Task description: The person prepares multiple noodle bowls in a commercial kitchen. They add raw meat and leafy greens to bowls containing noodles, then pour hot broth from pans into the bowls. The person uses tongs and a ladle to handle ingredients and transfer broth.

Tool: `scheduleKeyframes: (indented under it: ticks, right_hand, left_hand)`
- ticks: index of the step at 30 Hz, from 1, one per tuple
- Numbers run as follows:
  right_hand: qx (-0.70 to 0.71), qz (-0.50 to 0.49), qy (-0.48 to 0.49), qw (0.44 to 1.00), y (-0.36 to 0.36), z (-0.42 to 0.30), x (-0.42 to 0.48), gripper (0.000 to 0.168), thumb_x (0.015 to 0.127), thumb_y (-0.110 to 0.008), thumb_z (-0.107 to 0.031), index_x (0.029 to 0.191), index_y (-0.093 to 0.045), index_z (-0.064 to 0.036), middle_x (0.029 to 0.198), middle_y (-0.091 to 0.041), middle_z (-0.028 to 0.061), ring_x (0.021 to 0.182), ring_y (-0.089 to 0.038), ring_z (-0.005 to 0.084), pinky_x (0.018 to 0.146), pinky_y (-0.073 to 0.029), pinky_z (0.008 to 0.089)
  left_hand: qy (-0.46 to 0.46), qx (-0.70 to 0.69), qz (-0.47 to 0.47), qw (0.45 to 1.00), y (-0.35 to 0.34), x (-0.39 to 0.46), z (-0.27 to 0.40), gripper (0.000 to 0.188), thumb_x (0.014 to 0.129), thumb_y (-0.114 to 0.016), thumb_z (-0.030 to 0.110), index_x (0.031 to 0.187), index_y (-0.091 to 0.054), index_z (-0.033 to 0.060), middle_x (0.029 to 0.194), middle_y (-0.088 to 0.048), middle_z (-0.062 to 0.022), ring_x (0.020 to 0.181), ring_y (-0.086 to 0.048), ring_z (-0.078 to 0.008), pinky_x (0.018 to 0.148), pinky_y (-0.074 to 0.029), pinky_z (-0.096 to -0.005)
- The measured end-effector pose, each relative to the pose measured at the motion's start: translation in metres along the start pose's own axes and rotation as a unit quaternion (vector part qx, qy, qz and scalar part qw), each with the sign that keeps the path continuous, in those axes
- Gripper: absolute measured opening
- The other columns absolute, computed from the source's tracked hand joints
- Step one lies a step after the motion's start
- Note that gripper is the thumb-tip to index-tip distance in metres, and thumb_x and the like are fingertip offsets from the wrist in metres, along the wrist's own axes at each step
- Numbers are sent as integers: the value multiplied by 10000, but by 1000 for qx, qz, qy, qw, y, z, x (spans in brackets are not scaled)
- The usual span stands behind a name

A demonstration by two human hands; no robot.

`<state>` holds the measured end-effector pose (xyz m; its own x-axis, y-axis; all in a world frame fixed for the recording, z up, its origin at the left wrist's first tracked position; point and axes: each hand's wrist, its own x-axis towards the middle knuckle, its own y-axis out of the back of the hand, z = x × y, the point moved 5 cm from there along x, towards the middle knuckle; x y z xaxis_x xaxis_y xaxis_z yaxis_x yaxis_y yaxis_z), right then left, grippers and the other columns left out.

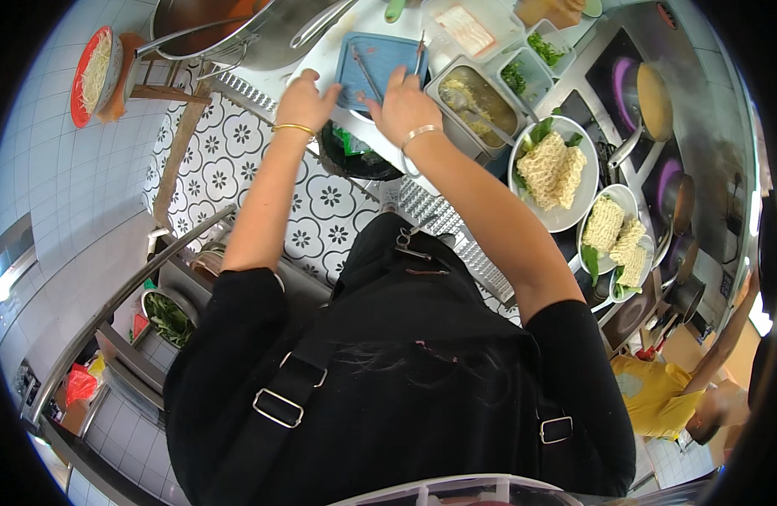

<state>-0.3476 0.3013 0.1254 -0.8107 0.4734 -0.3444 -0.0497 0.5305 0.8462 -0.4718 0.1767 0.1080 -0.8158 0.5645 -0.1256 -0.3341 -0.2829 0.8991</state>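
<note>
My left hand (305, 104) is just left of a blue plastic board or lid (347, 88) on the white counter. Its fingers are apart and nothing shows in them. My right hand (406, 111) lies over the board's near right corner, and its palm side is hidden. A thin dark utensil (365, 71) lies slantwise across the board, between the hands. Another slim utensil (420, 52) reaches up from beside my right fingertips; whether I grip it cannot be seen. Small reddish scraps dot the board.
Right of it stand a metal container (502, 104) with a spoon, tubs of chopped greens (513, 77), bowls of noodle blocks (549, 171), and pans (655, 101) on a stove. A large pot (236, 47) is upper left, a bin (344, 158) below. Someone in yellow (654, 392) is lower right.
</note>
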Motion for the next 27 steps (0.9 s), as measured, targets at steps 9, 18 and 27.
scheduleKeyframes:
  ticks: [9,18,27]
  right_hand:
    - [-55,10,-86,995,5,-14,11,1056,774,-649,-453,1389,8,99,1066,-520,241,945,-575,328,791,-493,373]
    - [-144,-2,69,987,80,7,-43,453,749,-635,-245,1100,-524,19,1059,-579,186,925,-600,336,807,-487,400]
    - [-317,-124,180,923,38,-26,2,214,753,-575,-125,933,-652,-37,1025,-619,163,920,-628,290,769,-519,381]
  left_hand:
    - [1,-32,-13,999,-38,2,-3,285,883,-502,269,869,-534,-14,774,-605,-272,768,-593,-427,691,-463,-486]
    - [176,-206,12,963,20,-104,-82,237,902,-469,205,911,-535,-23,661,-591,-211,582,-598,-354,551,-472,-422]
    - [234,-291,-34,927,-10,-142,-87,245,932,-443,185,1005,-525,-34,629,-561,-101,438,-546,-153,412,-454,-285]
